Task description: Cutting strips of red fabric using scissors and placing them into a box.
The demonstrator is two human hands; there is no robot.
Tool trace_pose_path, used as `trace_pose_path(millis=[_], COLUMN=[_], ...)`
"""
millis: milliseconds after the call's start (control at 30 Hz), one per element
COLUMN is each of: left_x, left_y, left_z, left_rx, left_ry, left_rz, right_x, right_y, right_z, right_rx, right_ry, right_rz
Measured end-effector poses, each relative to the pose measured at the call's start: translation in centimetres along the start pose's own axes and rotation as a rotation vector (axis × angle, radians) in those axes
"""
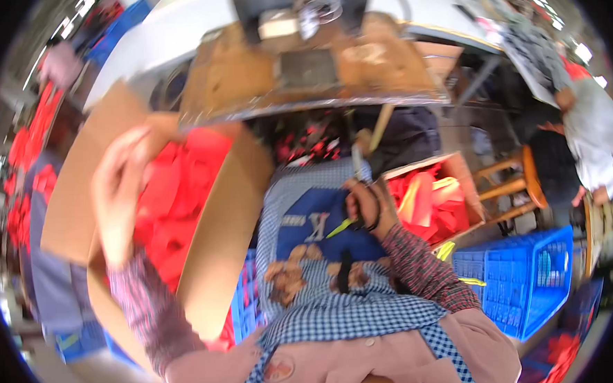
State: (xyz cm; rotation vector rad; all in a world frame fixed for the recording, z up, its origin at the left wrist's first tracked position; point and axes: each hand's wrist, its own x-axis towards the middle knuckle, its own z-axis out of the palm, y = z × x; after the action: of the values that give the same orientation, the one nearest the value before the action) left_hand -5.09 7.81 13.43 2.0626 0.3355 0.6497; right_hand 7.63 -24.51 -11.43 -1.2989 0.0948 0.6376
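Observation:
My left hand (117, 184) is raised over the left side of a large open cardboard box (218, 224). Its fingers are loosely bent and apart, slightly blurred, with nothing visible in them. Inside that box lie many red fabric pieces (182, 191). My right hand (364, 206) is closed on scissors (358, 162) with dark handles, the blades pointing away from me. It is above my lap, over a blue apron (305, 226) with checked edges. A yellow-green strip (339, 228) shows just left of this hand.
A worn wooden machine table (245, 77) spans the front, above the box's far edge. At right stand a smaller carton (469, 190) of red and orange pieces, a blue plastic crate (526, 277) and a wooden stool (528, 180). Another person (591, 135) is at far right.

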Motion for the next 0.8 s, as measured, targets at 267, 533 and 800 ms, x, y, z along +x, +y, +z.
trace_pose_path(millis=[267,533,800], left_x=[1.1,0.4,-1.8], left_y=[-25.6,-28.2,-5.6], left_z=[-3.7,-3.0,-1.8], left_rx=[0.718,1.012,0.337], left_ry=[-0.385,-0.275,-0.188], left_rz=[-0.341,-0.286,-0.282], right_x=[0.0,-0.3,-1.3], right_y=[0.5,0.7,-0.1], right_z=[1.0,1.0,3.1], right_rx=[-0.013,0.007,-0.052], right_ry=[-0.074,-0.061,-0.150], right_rz=[0.073,0.079,-0.042])
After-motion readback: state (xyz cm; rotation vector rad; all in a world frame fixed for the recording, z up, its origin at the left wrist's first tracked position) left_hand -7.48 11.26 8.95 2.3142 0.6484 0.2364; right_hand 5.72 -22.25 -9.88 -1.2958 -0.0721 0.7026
